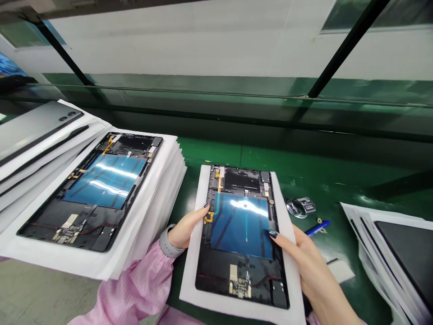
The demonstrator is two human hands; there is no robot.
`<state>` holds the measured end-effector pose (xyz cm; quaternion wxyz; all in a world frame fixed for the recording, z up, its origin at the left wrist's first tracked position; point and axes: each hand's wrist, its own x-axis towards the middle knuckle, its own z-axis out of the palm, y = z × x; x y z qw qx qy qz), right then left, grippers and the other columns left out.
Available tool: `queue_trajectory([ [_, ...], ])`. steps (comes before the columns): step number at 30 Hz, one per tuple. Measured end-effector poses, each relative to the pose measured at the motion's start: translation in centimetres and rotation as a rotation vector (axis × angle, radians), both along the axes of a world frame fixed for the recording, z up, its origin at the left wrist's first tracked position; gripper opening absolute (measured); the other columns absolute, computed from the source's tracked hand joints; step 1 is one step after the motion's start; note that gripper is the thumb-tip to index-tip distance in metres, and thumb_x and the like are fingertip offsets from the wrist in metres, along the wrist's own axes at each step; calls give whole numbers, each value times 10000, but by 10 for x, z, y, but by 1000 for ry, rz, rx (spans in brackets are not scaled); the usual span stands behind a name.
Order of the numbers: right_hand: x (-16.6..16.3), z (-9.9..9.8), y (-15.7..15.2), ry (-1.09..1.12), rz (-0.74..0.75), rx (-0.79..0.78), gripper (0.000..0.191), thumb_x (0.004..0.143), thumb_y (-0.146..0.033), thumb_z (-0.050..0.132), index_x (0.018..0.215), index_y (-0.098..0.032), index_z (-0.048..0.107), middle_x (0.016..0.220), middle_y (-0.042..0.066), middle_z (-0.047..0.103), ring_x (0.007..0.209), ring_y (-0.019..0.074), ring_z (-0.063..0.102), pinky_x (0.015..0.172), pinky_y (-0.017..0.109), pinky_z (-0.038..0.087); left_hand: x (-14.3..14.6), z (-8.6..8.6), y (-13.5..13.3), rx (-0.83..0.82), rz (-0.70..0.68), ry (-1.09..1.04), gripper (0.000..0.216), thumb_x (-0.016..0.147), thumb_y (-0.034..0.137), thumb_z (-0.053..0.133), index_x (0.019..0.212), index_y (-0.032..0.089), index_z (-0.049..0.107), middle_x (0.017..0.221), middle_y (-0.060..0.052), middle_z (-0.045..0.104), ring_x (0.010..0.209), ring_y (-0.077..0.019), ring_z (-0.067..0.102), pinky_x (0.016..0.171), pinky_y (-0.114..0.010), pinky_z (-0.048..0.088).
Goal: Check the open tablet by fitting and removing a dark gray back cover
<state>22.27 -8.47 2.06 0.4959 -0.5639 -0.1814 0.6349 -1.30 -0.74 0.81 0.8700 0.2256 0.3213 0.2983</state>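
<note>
Two hands hold one open tablet (242, 234) on its white foam sheet (194, 253), low in the centre of the frame over the green bench (304, 171). Its back is off, showing a glossy blue panel, black frame and small circuit boards. Left hand (184, 230) clasps the left edge, thumb on the frame. Right hand (304, 259) grips the right edge, thumb pressed on the blue panel. Another open tablet (98, 189) tops a foam stack (158, 198) at left.

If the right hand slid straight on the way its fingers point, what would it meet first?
The right hand points up-left across the opened tablet it holds, so it would likely cross the blue panel first, then reach the left hand.
</note>
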Motion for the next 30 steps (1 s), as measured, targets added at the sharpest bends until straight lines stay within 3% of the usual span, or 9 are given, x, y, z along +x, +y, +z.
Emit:
queue_trajectory([
  [3,-1,1,-3,-123,-37,4,458,581,-443,871,934,-197,714,794,79,750,747,315,703,613,358,573,-1,-4,1,27,-6,27,461,742,437,753,1053,100,712,1003,-108,753,1096,-317,646,1029,-407,449],
  [6,2,-6,-7,-175,-64,54,472,626,-476,843,1002,-222,711,876,73,756,825,308,697,719,363,571,-2,-3,2,29,17,1,538,731,506,739,1090,108,696,1025,-113,748,1109,-322,636,1028,-408,447],
  [11,7,-21,-12,-279,-77,105,487,645,-486,829,1034,-217,718,955,84,753,878,310,691,715,318,568,-2,2,3,63,73,-54,530,751,504,712,1100,106,689,995,-114,752,1087,-324,645,981,-403,478],
  [18,-7,2,-14,-253,-145,35,492,634,-492,832,1004,-189,717,784,64,750,785,317,701,670,344,573,-3,-5,1,108,120,26,454,701,460,774,998,123,714,845,-74,751,778,-233,702,657,-277,513],
  [25,-8,2,-14,-258,-154,14,554,645,-483,825,1095,-189,692,825,67,755,867,331,697,689,330,575,-2,-4,1,170,124,36,349,722,413,745,916,127,695,767,-58,705,674,-182,649,629,-265,480],
  [30,-6,-1,-16,-266,-138,17,567,659,-478,817,1125,-183,685,866,74,761,903,338,693,699,325,581,-4,0,2,209,72,58,303,551,242,767,818,120,693,653,-21,641,528,-109,537,470,-203,381],
])
